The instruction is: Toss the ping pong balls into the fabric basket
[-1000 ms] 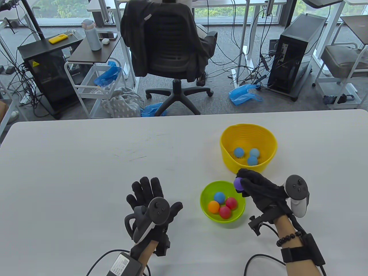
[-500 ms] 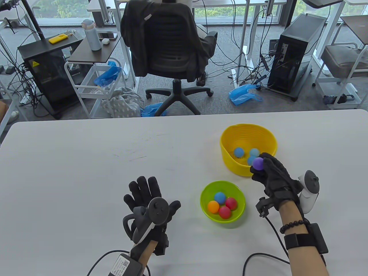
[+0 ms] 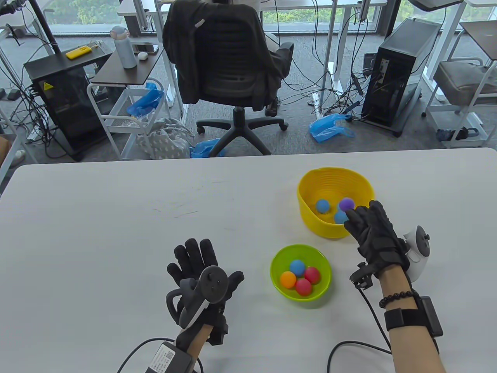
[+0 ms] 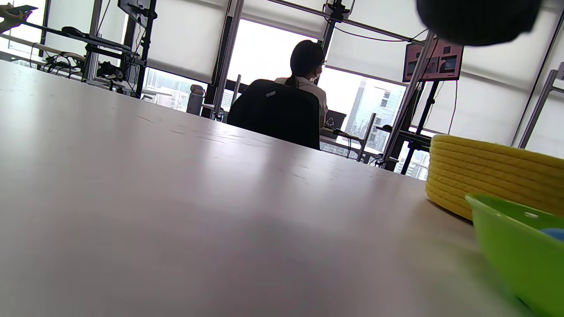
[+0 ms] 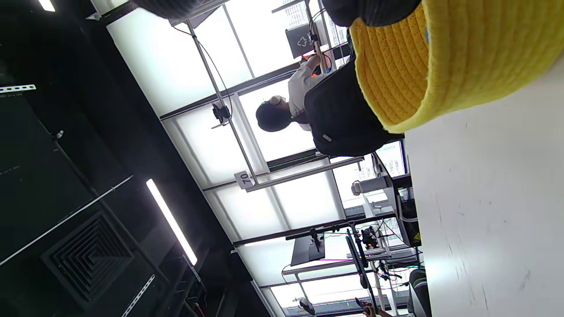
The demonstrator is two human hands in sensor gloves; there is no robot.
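Observation:
The yellow fabric basket [image 3: 310, 182] stands on the white table at the right and holds two blue balls [image 3: 322, 205]. A purple ball [image 3: 346, 203] is inside its rim, just beyond my right hand's fingertips and apart from them. My right hand [image 3: 365, 219] is open at the basket's near edge, fingers stretched toward it, holding nothing. My left hand [image 3: 198, 256] rests flat and spread on the table, empty. The basket also shows in the left wrist view [image 4: 493, 171] and in the right wrist view [image 5: 462, 57].
A green bowl [image 3: 279, 256] between my hands holds a blue ball [image 3: 297, 267], an orange ball [image 3: 288, 279] and two red balls [image 3: 303, 286]. It also shows in the left wrist view [image 4: 515, 251]. An office chair [image 3: 229, 58] stands beyond the table's far edge.
My right hand carried the purple ball from above the green bowl up to the basket, then opened; the ball has left the fingers and is now inside the basket's rim. The left hand stayed put.

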